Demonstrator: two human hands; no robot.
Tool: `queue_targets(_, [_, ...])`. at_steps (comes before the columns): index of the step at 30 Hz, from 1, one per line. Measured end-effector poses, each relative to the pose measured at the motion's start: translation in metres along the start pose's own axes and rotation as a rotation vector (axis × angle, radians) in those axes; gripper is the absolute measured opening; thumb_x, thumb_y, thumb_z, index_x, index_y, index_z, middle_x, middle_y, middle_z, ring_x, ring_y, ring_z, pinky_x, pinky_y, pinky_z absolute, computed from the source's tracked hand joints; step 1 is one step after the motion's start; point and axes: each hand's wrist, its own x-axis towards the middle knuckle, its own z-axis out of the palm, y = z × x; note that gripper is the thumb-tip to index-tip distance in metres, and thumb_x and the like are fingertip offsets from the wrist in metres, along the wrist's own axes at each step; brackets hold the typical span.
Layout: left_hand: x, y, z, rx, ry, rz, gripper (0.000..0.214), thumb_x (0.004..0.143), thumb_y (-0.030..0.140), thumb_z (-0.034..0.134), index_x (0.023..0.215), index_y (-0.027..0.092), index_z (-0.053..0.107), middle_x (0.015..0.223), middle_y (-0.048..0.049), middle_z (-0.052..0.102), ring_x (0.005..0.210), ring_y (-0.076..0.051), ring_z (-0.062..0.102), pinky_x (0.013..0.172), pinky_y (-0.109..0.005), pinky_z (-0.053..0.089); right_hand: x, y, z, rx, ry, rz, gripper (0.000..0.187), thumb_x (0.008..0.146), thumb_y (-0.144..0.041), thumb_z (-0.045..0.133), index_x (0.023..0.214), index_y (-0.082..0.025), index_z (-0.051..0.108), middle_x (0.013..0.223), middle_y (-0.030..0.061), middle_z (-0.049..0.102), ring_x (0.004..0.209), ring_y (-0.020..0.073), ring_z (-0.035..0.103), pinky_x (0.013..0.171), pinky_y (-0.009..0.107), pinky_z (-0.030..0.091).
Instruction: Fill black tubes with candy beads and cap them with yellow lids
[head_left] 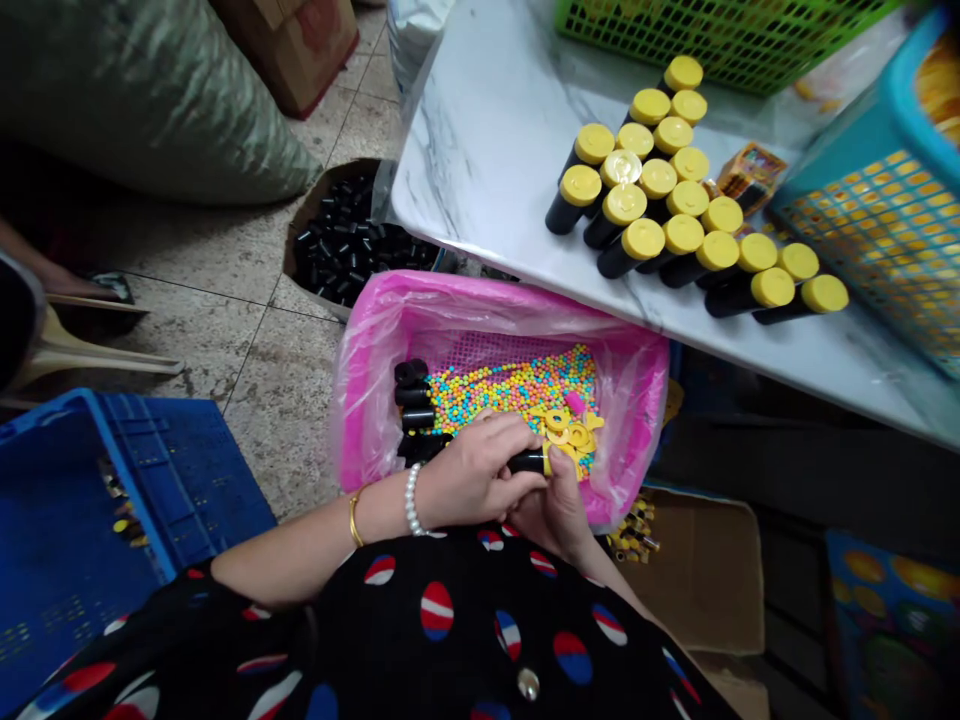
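Note:
Over the pink basket, my left hand point(472, 465) is wrapped round a small black tube point(527, 461) lying sideways. My right hand point(564, 505) closes on the tube's yellow-capped end, its thumb pressed against the cap. My palms hide part of the tube. Below lie small coloured balls point(495, 385) in yellow, pink and blue, with loose yellow caps point(570, 430) and a small pink piece point(575, 402) on top. Several black tubes point(417, 417) rest at the basket's left end. A clear plastic liner covers the pink basket point(352, 390).
On the marble-patterned table point(480, 150) stand many black tubes with yellow caps point(643, 240), a green basket point(675, 45) and a blue basket point(847, 190). A box of black tubes point(352, 240) sits on the floor. A blue crate point(150, 480) is at left, a cardboard box point(705, 560) at right.

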Motion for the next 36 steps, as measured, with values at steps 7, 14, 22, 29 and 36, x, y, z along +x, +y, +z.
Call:
queue_targets(7, [-0.002,-0.008,-0.023,-0.498,-0.024,-0.060,0.032,0.087,0.039,0.061,0.110,0.018,0.063,0.108,-0.0104,0.066,0.098,-0.021,0.063,0.086,-0.035,0.050,-0.004,-0.016,-0.014,0.065,-0.079,0.007,0.056,0.072,-0.076,0.053,0.094,-0.026,0.065,0.091,0.0068,0.064,0.083,0.0240,0.059,0.071,0.040,0.050])
queue_targets(14, [-0.001,-0.004,-0.025,-0.336,-0.124,0.090,0.030,0.085,0.027,0.064,0.114,0.018,0.064,0.103,-0.0108,0.069,0.102,-0.023,0.061,0.094,-0.041,0.046,-0.003,-0.019,-0.010,-0.109,-0.134,-0.014,0.046,0.063,-0.052,0.079,0.091,-0.018,0.067,0.079,0.0042,0.062,0.067,0.0172,0.055,0.064,0.032,0.049])
queue_targets(22, [-0.005,-0.009,-0.014,-0.082,-0.055,0.112,0.036,0.082,0.023,0.065,0.117,0.015,0.060,0.103,-0.0124,0.069,0.097,-0.023,0.060,0.089,-0.041,0.049,-0.001,-0.016,-0.008,-0.225,-0.035,-0.050,0.030,0.081,-0.045,0.068,0.085,-0.016,0.066,0.062,-0.0007,0.058,0.054,0.0121,0.053,0.054,0.025,0.046])
queue_targets(29, [0.004,0.009,-0.037,0.010,0.188,0.032,0.028,0.084,0.021,0.065,0.112,0.019,0.064,0.103,-0.0098,0.065,0.099,-0.021,0.060,0.088,-0.041,0.050,-0.011,-0.047,-0.020,-0.890,0.276,-0.462,0.046,0.083,-0.044,0.066,0.123,-0.023,0.059,0.092,0.0072,0.067,0.061,0.0157,0.059,0.057,0.030,0.049])
queue_targets(36, [0.037,0.036,-0.088,0.154,0.324,0.051,0.028,0.085,0.019,0.064,0.113,0.023,0.067,0.103,-0.0062,0.066,0.096,-0.017,0.061,0.086,-0.034,0.052,0.001,-0.064,-0.049,-1.700,0.525,-0.680,0.026,0.090,-0.029,0.054,0.112,-0.023,0.065,0.107,0.0118,0.067,0.091,0.0270,0.063,0.078,0.042,0.049])
